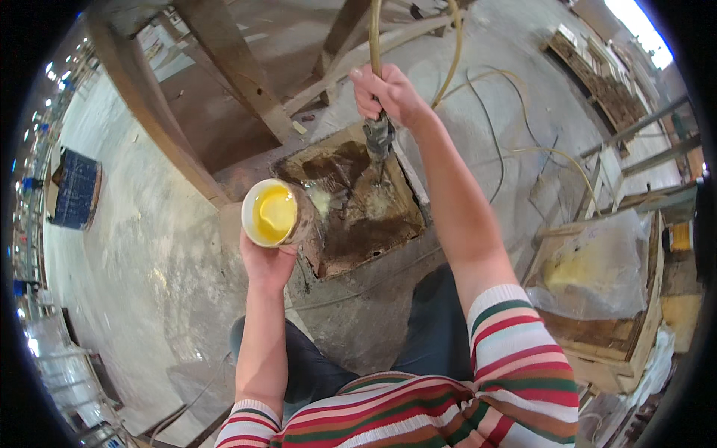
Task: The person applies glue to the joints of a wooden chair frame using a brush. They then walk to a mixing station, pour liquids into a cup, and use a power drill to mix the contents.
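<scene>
My left hand (pixel 267 263) is wrapped round a pale cup (pixel 249 221) from below, and clear yellow liquid (pixel 274 214) shows inside it. Farther forward, my right hand (pixel 390 95) grips a yellowish hose (pixel 375 33) at the top of a dark grey nozzle-like tool (pixel 379 136). Its thin tip points down over a shallow, dark-stained square tray (pixel 373 252) on the floor. Brown residue and some whitish foam or spatter lie in the tray. The cup is held above the tray's left side, and whether any liquid leaves the tool cannot be made out.
Wooden beams (pixel 224 67) of a frame stand ahead and to the left. Hoses and cables (pixel 489 127) trail over the concrete floor at right. A wooden crate (pixel 597 340) bears a plastic bag (pixel 594 272). A dark blue container (pixel 75 188) stands far left, a pallet (pixel 597 82) far right.
</scene>
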A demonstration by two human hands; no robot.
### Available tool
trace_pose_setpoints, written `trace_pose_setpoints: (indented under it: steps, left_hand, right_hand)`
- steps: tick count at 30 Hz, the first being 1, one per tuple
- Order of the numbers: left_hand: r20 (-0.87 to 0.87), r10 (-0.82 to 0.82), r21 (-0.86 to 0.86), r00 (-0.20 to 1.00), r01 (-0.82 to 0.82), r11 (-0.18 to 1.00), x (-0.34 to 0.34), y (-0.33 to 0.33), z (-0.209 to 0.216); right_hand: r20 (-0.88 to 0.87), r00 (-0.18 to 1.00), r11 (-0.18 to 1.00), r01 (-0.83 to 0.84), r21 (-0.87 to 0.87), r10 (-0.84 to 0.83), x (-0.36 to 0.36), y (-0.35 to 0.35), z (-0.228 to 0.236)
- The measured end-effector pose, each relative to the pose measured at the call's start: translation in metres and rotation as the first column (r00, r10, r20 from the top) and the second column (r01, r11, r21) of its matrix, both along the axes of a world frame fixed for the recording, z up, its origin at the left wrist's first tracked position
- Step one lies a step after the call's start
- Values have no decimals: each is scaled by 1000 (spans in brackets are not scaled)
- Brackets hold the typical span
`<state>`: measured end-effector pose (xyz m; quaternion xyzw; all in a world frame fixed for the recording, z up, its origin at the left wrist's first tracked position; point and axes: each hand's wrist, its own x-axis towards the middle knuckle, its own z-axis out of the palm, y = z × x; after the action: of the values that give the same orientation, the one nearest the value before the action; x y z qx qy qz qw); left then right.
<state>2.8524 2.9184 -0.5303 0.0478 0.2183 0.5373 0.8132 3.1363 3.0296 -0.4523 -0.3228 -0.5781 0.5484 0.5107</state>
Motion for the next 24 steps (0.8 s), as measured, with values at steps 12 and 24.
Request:
trace_pose_setpoints:
  steps: [12, 24]
  left_hand:
    - [-42, 47, 17, 998, -46, 999, 4, 8, -2]
    - [-14, 12, 6, 1000, -12, 1000, -4, 0, -10]
  right_hand:
    - [260, 577, 631, 677, 379, -775, -24, 12, -104]
    - [-146, 658, 662, 749, 26, -739, -37, 5, -145]
